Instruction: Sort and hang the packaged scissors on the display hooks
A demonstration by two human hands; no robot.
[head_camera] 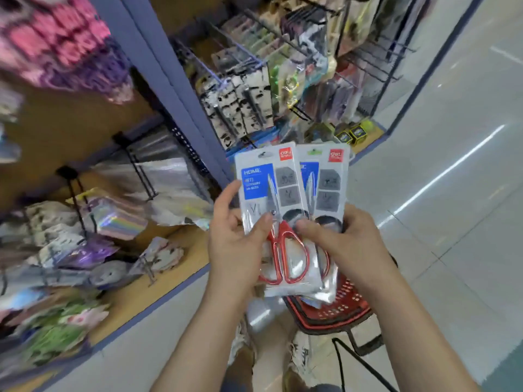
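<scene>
Scanning left to right: display hooks (pixel 135 168) on the orange rack hold blurred foil packets; their contents cannot be read. A freer black hook (pixel 70 176) is seen lower left, likely usable, though whether it is the scissors' slot cannot be told. The left hand (pixel 237 239) is closed on the front scissors pack (pixel 271 210), thumb pressed on the face near the blade pivot, remaining fingers behind the card. The pack is held upright with its hang hole on top, presumably so labels can be compared and the hole kept ready for a hook. The second scissors pack (pixel 325 188) is fanned out behind it to the right, gripped by the right hand (pixel 345 241), thumb on front, fingers wrapped behind; the fanning reads as sorting. Both packs are held mid-air, apart from any hook. Below them a red basket (pixel 339 309) sits on the floor; clear-wrapped items are partly visible inside, type not determinable.
</scene>
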